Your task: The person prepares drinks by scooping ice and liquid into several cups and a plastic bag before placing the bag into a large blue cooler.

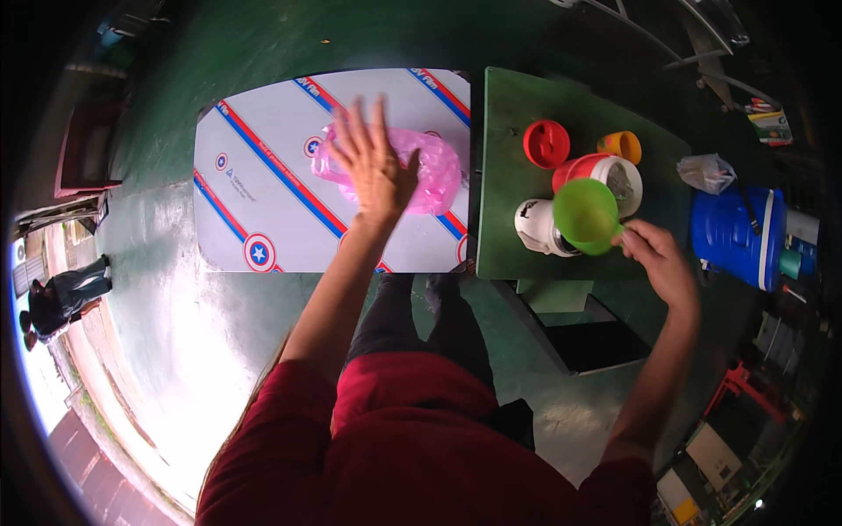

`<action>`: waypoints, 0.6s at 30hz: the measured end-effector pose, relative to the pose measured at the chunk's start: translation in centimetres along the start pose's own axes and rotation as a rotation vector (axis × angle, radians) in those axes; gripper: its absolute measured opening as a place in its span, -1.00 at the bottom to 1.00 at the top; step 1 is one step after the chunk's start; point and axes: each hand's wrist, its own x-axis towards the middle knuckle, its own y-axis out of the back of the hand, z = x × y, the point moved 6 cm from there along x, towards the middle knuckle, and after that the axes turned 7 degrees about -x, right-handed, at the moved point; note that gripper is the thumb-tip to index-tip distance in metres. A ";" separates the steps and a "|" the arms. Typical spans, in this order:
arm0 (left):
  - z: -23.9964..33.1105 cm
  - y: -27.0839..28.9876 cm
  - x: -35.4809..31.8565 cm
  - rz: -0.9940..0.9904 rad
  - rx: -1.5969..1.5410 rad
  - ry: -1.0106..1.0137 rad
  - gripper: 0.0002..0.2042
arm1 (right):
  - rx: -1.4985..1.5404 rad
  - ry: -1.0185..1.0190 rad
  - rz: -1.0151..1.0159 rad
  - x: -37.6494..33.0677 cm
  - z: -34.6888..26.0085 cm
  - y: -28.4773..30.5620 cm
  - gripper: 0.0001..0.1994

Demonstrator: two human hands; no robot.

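Right hand gripping green scoop, left hand splayed

I count: one pink plastic bag, one green funnel, two white jars (one red-rimmed), one red lid, one orange cup.

Thin pink bag, seemingly glossy plastic.

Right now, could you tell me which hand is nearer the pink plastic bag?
Left. The left hand rests spread on the pink plastic bag; the right hand holds a green scoop off to its right.
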 end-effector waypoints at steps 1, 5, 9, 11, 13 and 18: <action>-2.9 1.4 0.5 0.018 0.101 0.144 0.01 | -0.002 0.093 0.008 2.2 -2.7 -1.4 -0.77; -13.6 1.5 0.4 -0.220 -0.020 0.497 -0.20 | -0.424 0.503 0.034 12.9 -12.1 -11.7 -0.83; -11.2 1.4 1.7 -0.245 -0.775 0.479 -0.40 | -0.981 0.957 0.156 20.2 -13.1 -24.8 -0.86; -11.6 1.7 1.1 -0.238 -0.832 0.509 -0.37 | -1.238 1.010 0.102 22.3 -13.2 -28.3 -0.85; -12.2 2.5 0.8 -0.260 -0.884 0.591 -0.35 | -1.540 1.018 0.214 24.3 -12.2 -29.0 -0.84; -13.5 2.6 2.6 -0.205 -1.063 0.608 -0.27 | -1.609 1.007 0.208 26.0 -9.5 -27.2 -0.86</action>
